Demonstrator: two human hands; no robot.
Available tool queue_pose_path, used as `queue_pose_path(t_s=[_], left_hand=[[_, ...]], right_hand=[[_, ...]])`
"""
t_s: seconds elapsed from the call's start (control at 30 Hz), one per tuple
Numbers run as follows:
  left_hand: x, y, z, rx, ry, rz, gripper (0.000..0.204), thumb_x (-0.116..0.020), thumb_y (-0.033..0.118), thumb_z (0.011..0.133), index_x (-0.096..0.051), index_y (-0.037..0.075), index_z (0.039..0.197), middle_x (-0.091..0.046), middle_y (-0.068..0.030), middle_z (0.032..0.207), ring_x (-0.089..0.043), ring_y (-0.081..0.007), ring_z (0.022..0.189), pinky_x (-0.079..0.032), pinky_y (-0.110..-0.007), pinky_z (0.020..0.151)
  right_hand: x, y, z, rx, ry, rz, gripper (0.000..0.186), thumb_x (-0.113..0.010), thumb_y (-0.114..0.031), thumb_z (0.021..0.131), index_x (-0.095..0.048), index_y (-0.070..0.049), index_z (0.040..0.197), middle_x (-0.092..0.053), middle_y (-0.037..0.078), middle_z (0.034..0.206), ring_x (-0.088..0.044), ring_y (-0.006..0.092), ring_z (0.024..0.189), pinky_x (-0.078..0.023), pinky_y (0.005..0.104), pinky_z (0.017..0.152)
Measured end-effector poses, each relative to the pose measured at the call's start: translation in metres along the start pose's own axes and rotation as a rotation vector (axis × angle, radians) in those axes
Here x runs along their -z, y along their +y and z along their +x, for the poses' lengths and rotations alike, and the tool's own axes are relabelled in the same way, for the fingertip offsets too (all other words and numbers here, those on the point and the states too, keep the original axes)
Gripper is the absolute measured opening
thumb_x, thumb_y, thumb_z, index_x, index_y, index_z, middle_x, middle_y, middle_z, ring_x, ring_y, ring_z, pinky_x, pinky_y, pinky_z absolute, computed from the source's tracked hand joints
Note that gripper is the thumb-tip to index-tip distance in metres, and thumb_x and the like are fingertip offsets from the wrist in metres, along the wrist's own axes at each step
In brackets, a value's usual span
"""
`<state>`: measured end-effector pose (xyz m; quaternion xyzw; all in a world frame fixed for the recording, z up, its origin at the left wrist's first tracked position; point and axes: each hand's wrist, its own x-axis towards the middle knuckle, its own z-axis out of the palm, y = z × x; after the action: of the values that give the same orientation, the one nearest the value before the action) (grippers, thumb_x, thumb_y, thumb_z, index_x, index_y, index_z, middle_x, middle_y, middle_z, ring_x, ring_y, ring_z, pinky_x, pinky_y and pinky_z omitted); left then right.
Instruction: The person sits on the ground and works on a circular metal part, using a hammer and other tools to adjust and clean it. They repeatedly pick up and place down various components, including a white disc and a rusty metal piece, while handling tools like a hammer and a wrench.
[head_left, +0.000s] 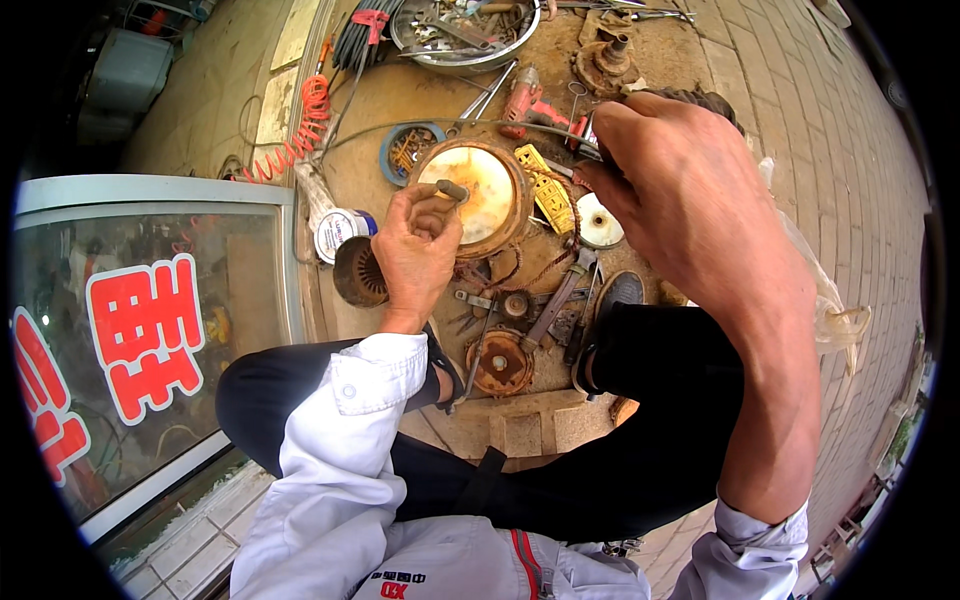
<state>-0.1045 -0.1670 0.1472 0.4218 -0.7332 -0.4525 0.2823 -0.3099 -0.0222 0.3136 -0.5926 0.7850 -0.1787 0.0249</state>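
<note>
My left hand point(418, 240) is closed in a pinch on a small dark cylindrical piece point(452, 190), held above a round rusty-rimmed part with a pale disc face point(475, 215). My right hand point(680, 185) is raised nearer to the camera, its fingers bent and pressed together. A greyish thing shows at its fingertips, but most of it is hidden. Beyond those fingertips lies a red power tool point(522, 103). Between my two hands lie a yellow power strip point(545, 190) and a white disc with a central hole point(598, 220).
Near my feet are rusty motor parts point(500, 362) and a hammer-like tool point(558, 300). A metal basin of tools point(465, 50), a blue-rimmed bowl of small hardware point(408, 150), a red coiled hose point(312, 105) and a white tub point(340, 235) lie around. A glass-sided case point(150, 330) stands left.
</note>
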Motion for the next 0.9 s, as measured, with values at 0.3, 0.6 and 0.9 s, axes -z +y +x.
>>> queue_pose_path(t_s=[0.3, 0.6, 0.9], left_hand=[[-0.004, -0.003, 0.002, -0.053, 0.024, 0.041, 0.039, -0.074, -0.003, 0.085, -0.06, -0.006, 0.121, -0.073, -0.0078, 0.093, -0.059, -0.0019, 0.069, -0.047, -0.017, 0.06], [-0.009, 0.001, 0.002, -0.082, 0.07, 0.166, 0.038, -0.075, 0.0, 0.081, -0.061, -0.006, 0.117, -0.073, -0.0063, 0.085, -0.058, -0.0025, 0.061, -0.047, -0.02, 0.056], [-0.006, 0.019, 0.005, -0.024, 0.039, 0.175, 0.034, -0.075, 0.002, 0.081, -0.064, -0.006, 0.112, -0.075, -0.0094, 0.083, -0.064, -0.0071, 0.064, -0.052, -0.024, 0.061]], right_hand=[[-0.003, -0.003, 0.001, -0.027, -0.016, -0.004, 0.023, -0.074, -0.015, 0.088, -0.059, 0.002, 0.084, -0.06, 0.018, 0.08, -0.061, 0.0405, 0.077, -0.049, 0.0491, 0.071], [-0.004, -0.004, 0.001, -0.032, -0.035, 0.01, 0.02, -0.073, -0.013, 0.089, -0.06, 0.002, 0.086, -0.06, 0.018, 0.081, -0.062, 0.0393, 0.078, -0.049, 0.0491, 0.071], [-0.004, -0.005, 0.002, -0.019, -0.04, 0.01, 0.02, -0.072, -0.013, 0.089, -0.059, 0.002, 0.086, -0.06, 0.018, 0.081, -0.061, 0.0401, 0.078, -0.049, 0.0489, 0.071]])
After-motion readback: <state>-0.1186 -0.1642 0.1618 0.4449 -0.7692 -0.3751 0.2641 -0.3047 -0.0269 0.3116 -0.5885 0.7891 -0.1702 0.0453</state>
